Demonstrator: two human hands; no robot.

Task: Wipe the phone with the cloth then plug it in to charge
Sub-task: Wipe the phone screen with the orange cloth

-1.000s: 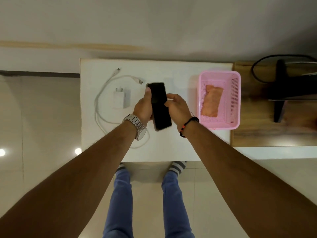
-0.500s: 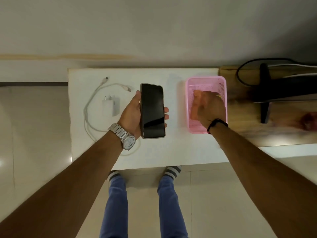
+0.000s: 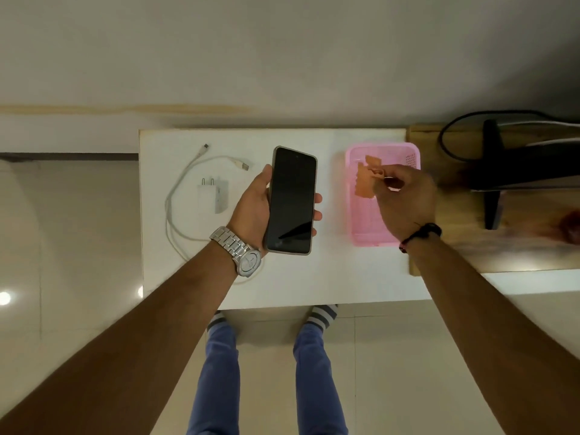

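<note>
My left hand (image 3: pixel 251 205) holds a black phone (image 3: pixel 292 199) screen-up above the middle of the white table (image 3: pixel 314 277), thumb on its left edge and fingertips curled round its right edge. My right hand (image 3: pixel 405 199) pinches an orange cloth (image 3: pixel 365 177) and holds it lifted over the pink basket (image 3: pixel 376 233) on the right. A white charger plug (image 3: pixel 212 199) lies left of the phone. A white cable (image 3: pixel 188 177) loops around the plug, both its ends free near the table's far edge.
A wooden surface (image 3: pixel 502 240) adjoins the table on the right, carrying a dark stand (image 3: pixel 492 183) and black cords. The wall runs along the table's far edge. Tiled floor and my legs show below the near edge.
My right hand left the phone, reached into the pink basket and lifted the orange cloth out. My left hand kept the phone, now held alone.
</note>
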